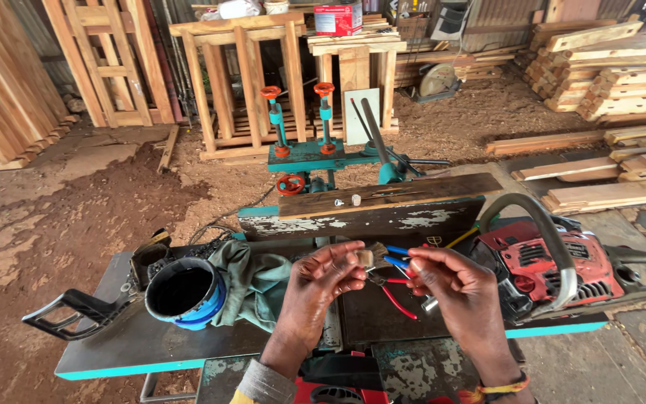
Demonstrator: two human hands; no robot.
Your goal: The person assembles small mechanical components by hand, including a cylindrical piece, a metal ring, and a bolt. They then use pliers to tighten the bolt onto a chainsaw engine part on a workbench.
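Both hands hover above the metal bench [136, 340]: left hand [323, 280] pinches a small pale brush [368, 256], its long axis level, bristles pointing right toward the right hand [454, 288], whose fingertips pinch near it.

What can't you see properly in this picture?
Head view:
- The small part pinched by the left hand and right hand: fingers cover most of it, too small to tell.
- Red-handled pliers: jaws hidden behind the hands.
- Inside of the blue-rimmed bucket: too dark.
- Red chainsaw: its front end is hidden by the right hand.
- Red object at the bottom: cut off by the edge.
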